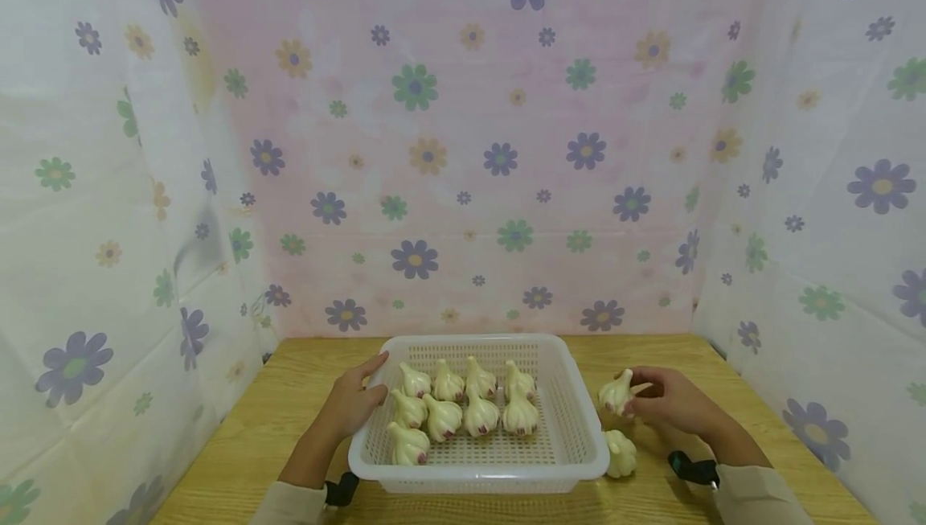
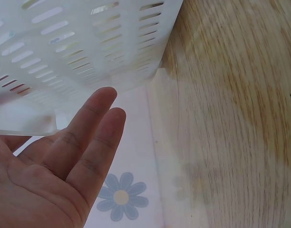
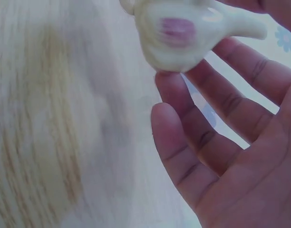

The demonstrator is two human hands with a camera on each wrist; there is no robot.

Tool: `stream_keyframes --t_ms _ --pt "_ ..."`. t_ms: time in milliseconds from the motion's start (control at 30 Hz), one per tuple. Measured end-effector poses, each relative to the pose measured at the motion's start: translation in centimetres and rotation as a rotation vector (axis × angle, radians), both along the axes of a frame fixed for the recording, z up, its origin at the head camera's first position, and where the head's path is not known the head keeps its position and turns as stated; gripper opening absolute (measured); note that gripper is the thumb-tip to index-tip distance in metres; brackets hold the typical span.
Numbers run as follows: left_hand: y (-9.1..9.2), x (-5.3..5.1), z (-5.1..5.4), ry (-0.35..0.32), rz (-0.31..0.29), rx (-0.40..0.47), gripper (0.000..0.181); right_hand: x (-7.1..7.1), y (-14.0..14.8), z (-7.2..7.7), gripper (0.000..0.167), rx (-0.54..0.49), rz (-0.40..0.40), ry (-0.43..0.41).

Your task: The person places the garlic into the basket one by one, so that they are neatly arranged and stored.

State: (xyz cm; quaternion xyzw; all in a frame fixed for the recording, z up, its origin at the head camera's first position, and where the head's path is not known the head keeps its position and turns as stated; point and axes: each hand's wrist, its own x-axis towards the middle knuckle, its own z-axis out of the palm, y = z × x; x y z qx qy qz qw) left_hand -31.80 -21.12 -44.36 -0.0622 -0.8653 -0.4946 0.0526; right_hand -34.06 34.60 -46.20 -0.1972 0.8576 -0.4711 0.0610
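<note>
My right hand [image 1: 673, 400] pinches a garlic bulb [image 1: 615, 393] between thumb and fingers, just right of the basket. Up close in the right wrist view, that bulb [image 3: 176, 35] shows a purple root end and pale stem, with the lower fingers stretched out beneath it. A second bulb [image 1: 620, 454] sits against the basket's right side. My left hand [image 1: 349, 403] rests at the left rim of the white plastic basket [image 1: 481, 473], its index finger and thumb touching the rim. Beside the slotted wall [image 2: 79, 52], its fingers [image 2: 100, 142] are nearly straight. Several bulbs [image 1: 444, 416] lie inside the basket.
A wood-grain table [image 1: 246, 436] carries the basket. Flower-patterned cloth [image 1: 477, 187] hangs at the back and along both sides. Black straps [image 1: 693, 469] show near the wrists. Bare basket floor [image 1: 535, 451] shows toward the front right.
</note>
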Motion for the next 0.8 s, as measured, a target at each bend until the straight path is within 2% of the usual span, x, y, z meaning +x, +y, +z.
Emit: stream_keyframes --t_ms 333,533,667,800 --pt "0.0 0.0 0.0 -0.001 0.006 -0.007 0.072 0.1 -0.6 0.9 0.053 -0.009 -0.035 0.052" --pt "-0.1 0.0 0.0 -0.002 0.008 -0.009 0.072 0.3 -1.1 1.8 0.055 -0.041 -0.091 0.058" --pt "-0.1 -0.1 0.0 0.002 0.003 -0.002 0.072 0.5 -1.4 2.5 0.053 -0.054 -0.090 0.080" --pt "-0.1 -0.2 -0.2 -0.005 -0.004 0.014 0.073 0.5 -1.7 3.0 0.053 -0.024 -0.089 0.111"
